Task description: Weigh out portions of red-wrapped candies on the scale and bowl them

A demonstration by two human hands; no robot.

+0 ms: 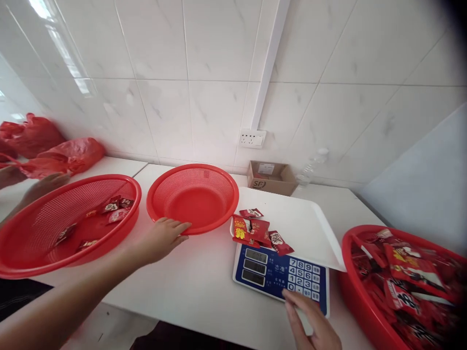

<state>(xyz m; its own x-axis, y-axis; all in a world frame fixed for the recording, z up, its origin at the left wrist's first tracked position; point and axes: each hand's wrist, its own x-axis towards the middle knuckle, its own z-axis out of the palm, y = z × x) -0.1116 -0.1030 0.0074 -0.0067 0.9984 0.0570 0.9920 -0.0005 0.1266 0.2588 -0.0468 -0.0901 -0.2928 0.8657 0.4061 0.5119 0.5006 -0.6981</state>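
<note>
Basket (197, 206) in middle just beyond left grip (163, 238), fingers at its rim.

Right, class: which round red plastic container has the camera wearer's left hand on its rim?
The middle red mesh basket: the left hand touches its rim; the left red basket and right red tub hold red packets.

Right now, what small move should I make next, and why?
Probably bring your right hand up to the red packets: they lie bunched at the white tray's left end, near the middle red basket, whose rim your left hand holds, and your right hand seems to hold nothing.
</note>
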